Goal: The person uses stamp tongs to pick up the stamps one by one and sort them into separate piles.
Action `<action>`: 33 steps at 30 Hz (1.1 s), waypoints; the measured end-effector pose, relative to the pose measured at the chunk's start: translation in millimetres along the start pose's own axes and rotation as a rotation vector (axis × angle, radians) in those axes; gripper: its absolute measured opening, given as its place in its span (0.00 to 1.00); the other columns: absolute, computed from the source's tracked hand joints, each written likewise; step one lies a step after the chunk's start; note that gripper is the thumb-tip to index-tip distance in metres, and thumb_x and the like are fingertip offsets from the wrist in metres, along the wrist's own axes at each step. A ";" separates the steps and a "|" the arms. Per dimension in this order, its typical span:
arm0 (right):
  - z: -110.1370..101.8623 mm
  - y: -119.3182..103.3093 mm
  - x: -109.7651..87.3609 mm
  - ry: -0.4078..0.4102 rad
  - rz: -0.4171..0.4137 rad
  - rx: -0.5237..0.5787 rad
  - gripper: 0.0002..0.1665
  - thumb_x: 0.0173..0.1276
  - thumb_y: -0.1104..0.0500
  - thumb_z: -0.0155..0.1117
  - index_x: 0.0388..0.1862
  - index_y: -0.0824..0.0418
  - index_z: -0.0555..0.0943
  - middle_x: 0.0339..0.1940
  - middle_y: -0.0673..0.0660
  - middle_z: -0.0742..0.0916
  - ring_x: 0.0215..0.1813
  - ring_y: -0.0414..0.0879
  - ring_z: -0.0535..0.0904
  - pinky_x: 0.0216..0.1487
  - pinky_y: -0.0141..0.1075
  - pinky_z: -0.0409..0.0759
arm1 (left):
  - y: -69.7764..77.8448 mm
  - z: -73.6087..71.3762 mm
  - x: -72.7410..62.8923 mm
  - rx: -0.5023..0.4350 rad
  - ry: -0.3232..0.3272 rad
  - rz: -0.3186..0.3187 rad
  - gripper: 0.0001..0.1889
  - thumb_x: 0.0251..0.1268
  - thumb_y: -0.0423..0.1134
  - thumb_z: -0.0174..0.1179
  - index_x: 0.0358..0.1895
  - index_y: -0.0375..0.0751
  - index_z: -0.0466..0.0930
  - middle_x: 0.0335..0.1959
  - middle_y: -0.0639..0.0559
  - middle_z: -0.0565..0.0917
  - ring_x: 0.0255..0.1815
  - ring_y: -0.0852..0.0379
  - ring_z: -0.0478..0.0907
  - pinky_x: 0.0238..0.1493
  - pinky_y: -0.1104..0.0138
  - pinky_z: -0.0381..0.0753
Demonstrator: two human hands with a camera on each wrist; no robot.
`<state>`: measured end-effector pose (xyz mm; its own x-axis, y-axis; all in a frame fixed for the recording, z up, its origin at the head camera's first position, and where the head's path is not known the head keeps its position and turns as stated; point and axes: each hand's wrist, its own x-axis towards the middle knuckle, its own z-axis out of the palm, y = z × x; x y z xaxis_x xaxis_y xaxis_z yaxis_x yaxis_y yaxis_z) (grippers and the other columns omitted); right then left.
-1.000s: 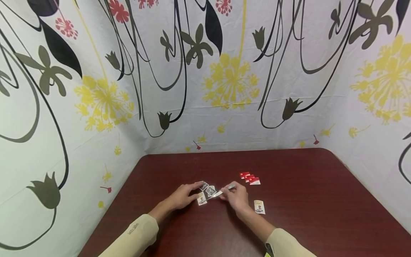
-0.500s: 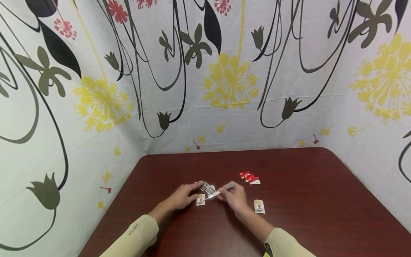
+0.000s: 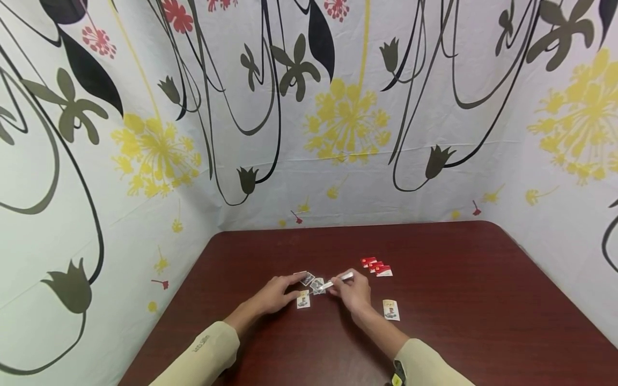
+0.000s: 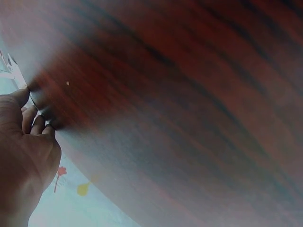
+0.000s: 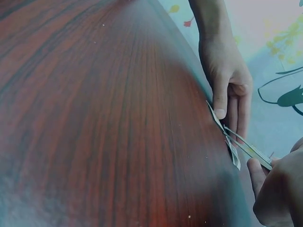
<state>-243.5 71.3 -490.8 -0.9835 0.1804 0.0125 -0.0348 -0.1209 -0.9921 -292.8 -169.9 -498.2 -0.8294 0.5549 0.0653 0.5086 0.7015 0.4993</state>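
My right hand (image 3: 354, 294) pinches a pair of silver tweezers (image 5: 251, 151), whose tips point left toward several small stamps. My left hand (image 3: 274, 294) lies at the left of these stamps with its fingers extended. Its index fingertip rests on a grey-pictured stamp (image 3: 307, 279) and its thumb is at the top left corner of a cream stamp (image 3: 303, 300). A second grey stamp (image 3: 317, 286) lies partly beneath the tweezers in the head view. In the right wrist view the stamps appear nearly edge-on, so whether the tips grip one cannot be told.
Several red and white stamps (image 3: 383, 271) overlap in a slanting row behind my right hand. Another cream stamp (image 3: 391, 310) lies alone to its right. All rest on a dark red wooden table (image 3: 458, 321), with flower-printed cloth (image 3: 289, 145) hanging around it.
The cream stamp by my left thumb has turned from slanted to nearly straight. The tweezers have drawn slightly up and away from it. My left hand has stayed in place.
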 end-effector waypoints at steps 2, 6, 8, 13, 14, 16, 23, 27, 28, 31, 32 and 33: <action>0.7 0.5 1.4 0.007 -0.004 -0.006 0.06 0.72 0.74 0.68 0.41 0.77 0.80 0.42 0.75 0.89 0.37 0.54 0.92 0.39 0.38 0.89 | 0.5 -0.4 0.1 0.001 -0.003 -0.002 0.29 0.81 0.40 0.62 0.81 0.50 0.70 0.76 0.49 0.75 0.75 0.48 0.72 0.71 0.48 0.74; 2.0 0.6 3.0 0.015 -0.009 -0.010 0.05 0.72 0.74 0.68 0.41 0.77 0.80 0.41 0.75 0.90 0.36 0.53 0.92 0.38 0.38 0.89 | 0.1 -0.5 0.6 0.008 -0.004 -0.004 0.29 0.81 0.41 0.62 0.81 0.50 0.69 0.77 0.49 0.75 0.76 0.48 0.72 0.71 0.48 0.73; 2.4 0.7 3.2 0.016 -0.014 -0.008 0.06 0.72 0.74 0.68 0.41 0.78 0.80 0.41 0.75 0.90 0.36 0.53 0.92 0.38 0.38 0.89 | -0.3 -0.1 0.7 0.010 -0.001 -0.002 0.29 0.81 0.41 0.62 0.81 0.50 0.70 0.76 0.49 0.75 0.76 0.48 0.72 0.71 0.48 0.74; 2.9 0.9 3.6 0.019 -0.017 -0.008 0.06 0.72 0.74 0.69 0.41 0.78 0.80 0.41 0.76 0.89 0.35 0.53 0.92 0.37 0.38 0.89 | -0.9 0.5 0.7 0.007 0.004 0.003 0.29 0.80 0.40 0.63 0.81 0.49 0.70 0.76 0.48 0.75 0.75 0.49 0.72 0.70 0.48 0.74; 3.0 1.2 3.8 0.019 -0.018 -0.010 0.06 0.72 0.74 0.69 0.41 0.78 0.80 0.41 0.76 0.89 0.35 0.53 0.92 0.37 0.38 0.89 | -0.9 0.4 0.7 0.007 0.004 0.002 0.29 0.81 0.41 0.62 0.81 0.49 0.70 0.76 0.49 0.75 0.75 0.49 0.72 0.71 0.48 0.74; 3.1 1.8 4.4 0.021 -0.020 -0.013 0.06 0.72 0.74 0.69 0.41 0.78 0.80 0.41 0.76 0.89 0.34 0.53 0.92 0.37 0.38 0.89 | -0.9 0.1 0.4 0.007 0.001 0.000 0.29 0.81 0.41 0.62 0.81 0.50 0.70 0.76 0.49 0.75 0.75 0.49 0.72 0.71 0.48 0.74; 4.3 3.7 6.0 0.027 -0.043 -0.021 0.06 0.71 0.75 0.69 0.40 0.79 0.79 0.41 0.77 0.89 0.34 0.52 0.92 0.37 0.39 0.89 | -0.8 -0.3 -0.7 0.013 -0.002 0.017 0.29 0.81 0.40 0.62 0.81 0.48 0.70 0.76 0.47 0.75 0.76 0.47 0.72 0.71 0.48 0.74; 4.6 3.6 6.0 0.031 -0.049 -0.023 0.06 0.71 0.75 0.69 0.40 0.78 0.80 0.41 0.77 0.89 0.34 0.53 0.92 0.37 0.40 0.89 | -0.3 -0.7 -1.2 0.017 0.000 0.021 0.29 0.80 0.40 0.62 0.81 0.48 0.70 0.76 0.47 0.75 0.75 0.47 0.72 0.70 0.48 0.74; 4.5 3.4 6.0 0.031 -0.049 -0.021 0.06 0.71 0.75 0.69 0.40 0.78 0.79 0.41 0.77 0.89 0.34 0.53 0.92 0.37 0.40 0.89 | -0.2 -0.7 -1.2 0.013 0.000 0.018 0.29 0.80 0.40 0.62 0.81 0.48 0.70 0.76 0.47 0.75 0.75 0.47 0.72 0.71 0.48 0.74; 4.5 2.7 5.8 0.033 -0.048 -0.015 0.06 0.71 0.75 0.69 0.40 0.78 0.79 0.41 0.77 0.89 0.34 0.54 0.92 0.37 0.40 0.89 | -1.0 -0.2 -1.0 0.010 0.001 0.015 0.29 0.81 0.39 0.61 0.81 0.48 0.69 0.76 0.47 0.75 0.76 0.48 0.72 0.71 0.48 0.74; 4.4 2.4 5.8 0.037 -0.044 -0.012 0.06 0.71 0.75 0.69 0.40 0.78 0.79 0.41 0.77 0.89 0.34 0.54 0.92 0.37 0.40 0.89 | -1.3 0.0 -0.9 0.010 0.000 0.014 0.29 0.82 0.39 0.61 0.81 0.48 0.69 0.76 0.47 0.75 0.76 0.48 0.72 0.71 0.48 0.74; 3.9 2.3 5.8 0.037 -0.041 -0.008 0.06 0.71 0.75 0.69 0.40 0.78 0.79 0.41 0.77 0.89 0.34 0.54 0.92 0.37 0.40 0.89 | -1.1 0.0 -1.0 0.009 0.005 0.020 0.28 0.82 0.38 0.60 0.81 0.48 0.69 0.76 0.46 0.75 0.76 0.47 0.72 0.71 0.48 0.74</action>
<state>-250.0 68.3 -492.5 -0.9740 0.2214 0.0488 -0.0735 -0.1049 -0.9918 -292.5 -171.2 -498.8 -0.8200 0.5669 0.0793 0.5272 0.6940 0.4903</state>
